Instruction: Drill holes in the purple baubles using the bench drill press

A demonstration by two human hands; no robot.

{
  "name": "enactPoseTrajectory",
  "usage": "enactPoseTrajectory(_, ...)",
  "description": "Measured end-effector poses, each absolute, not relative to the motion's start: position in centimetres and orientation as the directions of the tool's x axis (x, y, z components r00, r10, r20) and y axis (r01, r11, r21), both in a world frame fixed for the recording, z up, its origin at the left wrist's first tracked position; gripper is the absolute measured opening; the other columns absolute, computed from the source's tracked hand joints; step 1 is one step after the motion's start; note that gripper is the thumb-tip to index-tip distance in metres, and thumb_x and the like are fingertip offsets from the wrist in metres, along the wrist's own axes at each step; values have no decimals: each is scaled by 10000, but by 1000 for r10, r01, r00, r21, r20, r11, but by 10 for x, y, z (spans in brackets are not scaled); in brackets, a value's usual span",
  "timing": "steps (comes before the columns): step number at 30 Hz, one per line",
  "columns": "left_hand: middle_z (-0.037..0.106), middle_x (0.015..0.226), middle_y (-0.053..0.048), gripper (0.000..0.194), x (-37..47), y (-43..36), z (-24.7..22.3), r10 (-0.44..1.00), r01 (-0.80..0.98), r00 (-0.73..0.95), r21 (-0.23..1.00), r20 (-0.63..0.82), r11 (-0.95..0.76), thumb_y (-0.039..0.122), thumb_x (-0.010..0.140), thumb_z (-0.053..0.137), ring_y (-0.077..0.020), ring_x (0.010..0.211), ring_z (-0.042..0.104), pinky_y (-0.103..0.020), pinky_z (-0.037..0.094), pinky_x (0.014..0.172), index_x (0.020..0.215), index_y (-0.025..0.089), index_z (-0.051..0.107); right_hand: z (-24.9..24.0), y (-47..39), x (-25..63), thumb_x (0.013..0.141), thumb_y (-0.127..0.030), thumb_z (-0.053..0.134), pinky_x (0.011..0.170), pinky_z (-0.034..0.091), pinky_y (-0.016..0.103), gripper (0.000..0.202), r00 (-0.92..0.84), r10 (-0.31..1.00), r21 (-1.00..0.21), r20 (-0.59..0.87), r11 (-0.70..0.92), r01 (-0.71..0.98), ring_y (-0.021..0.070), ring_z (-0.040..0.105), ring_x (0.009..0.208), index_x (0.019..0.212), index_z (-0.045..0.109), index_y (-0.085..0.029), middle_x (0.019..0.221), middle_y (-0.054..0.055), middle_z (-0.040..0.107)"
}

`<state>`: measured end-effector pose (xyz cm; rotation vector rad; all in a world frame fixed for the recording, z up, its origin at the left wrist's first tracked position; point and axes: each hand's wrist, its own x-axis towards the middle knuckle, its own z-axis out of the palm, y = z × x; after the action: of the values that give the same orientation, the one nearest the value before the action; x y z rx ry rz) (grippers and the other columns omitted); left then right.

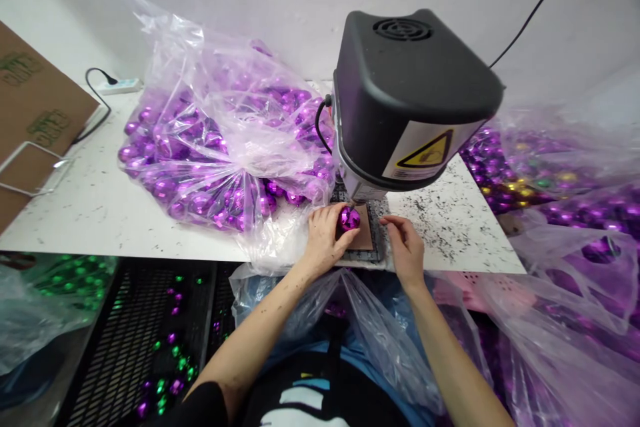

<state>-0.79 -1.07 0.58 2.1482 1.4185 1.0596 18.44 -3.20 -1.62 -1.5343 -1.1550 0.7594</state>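
A shiny purple ball ornament [349, 218] sits under the head of a black bench machine [415, 93]. My left hand [326, 235] grips that ball from the left, thumb and fingers around its side. Beneath it lies a brown pad [367, 235] on the machine's dark base [379, 240]. To the right of the base is my right hand [406, 247], its thumb and index finger pinched close together. Whatever its fingertips hold, if anything, is too small to make out.
A clear bag of purple balls [215, 153] covers the table's left part. Dark flecks litter the white table [450, 240] on the right. More bagged balls [575, 213] stand beyond its right edge. A cardboard box [40, 107] is at far left; loose balls lie in a black crate [130, 327] below.
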Motion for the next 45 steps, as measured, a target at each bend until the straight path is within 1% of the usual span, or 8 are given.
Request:
enactPoseTrajectory(4,603,1262,-107,444,-6,-10,3,904,637,229,648,360,-419,389,951,570,-251,1175,529,-420,367,1049,1330,182,464,11,-27,187,885,-547,536,803,509,246,434,434,890,-973,141,43,228,83,602,802,993,607,-133,807,25,627)
enactPoseTrajectory(10,587,1264,-119,435,-7,-9,2,896,644,282,624,344,-443,396,981,494,-250,1195,521,-443,345,1079,1346,170,425,34,8,183,894,-627,436,452,239,179,491,502,842,-981,195,156,119,27,290,435,815,514,-149,502,-66,326)
enactPoseTrajectory(15,574,1295,-120,464,-5,-9,2,902,653,266,624,341,-429,434,967,524,-263,1210,520,-449,351,1086,1348,188,429,72,39,192,824,-594,568,489,336,175,437,434,867,-970,243,226,92,44,515,637,927,550,-170,832,10,596)
enactPoseTrajectory(18,574,1304,-122,505,-3,-9,0,897,655,257,618,359,-435,452,939,582,-267,1205,528,-438,367,1075,1344,191,430,126,43,201,894,-615,433,716,509,227,436,414,844,-938,342,329,106,77,599,895,1012,581,-223,1075,31,623)
enactPoseTrajectory(22,582,1278,-130,482,-2,-9,-2,895,690,241,582,377,-431,433,943,582,-265,1201,530,-442,363,1074,1325,177,437,197,37,195,940,-605,288,893,525,325,455,325,784,-848,529,472,243,117,593,871,1021,648,-339,918,41,604)
enactPoseTrajectory(25,587,1263,-129,479,-1,-9,-2,897,704,240,570,372,-425,421,941,589,-267,1199,529,-455,351,1081,1321,175,433,219,37,184,911,-644,365,746,468,357,414,169,783,-754,598,479,450,142,527,767,854,644,-344,815,47,557)
enactPoseTrajectory(31,577,1282,-124,466,-1,-10,1,899,702,246,572,363,-423,395,933,606,-272,1191,524,-462,362,1065,1310,180,435,212,32,178,892,-618,477,592,289,283,441,214,798,-668,563,288,686,78,370,618,720,505,-213,646,18,422)
enactPoseTrajectory(45,581,1207,-117,444,-1,-10,3,896,699,251,572,367,-430,371,935,601,-265,1144,531,-455,370,1040,1297,180,430,121,-40,173,842,-167,588,575,353,192,65,177,516,-422,838,407,810,16,419,591,906,599,-170,697,-28,507)
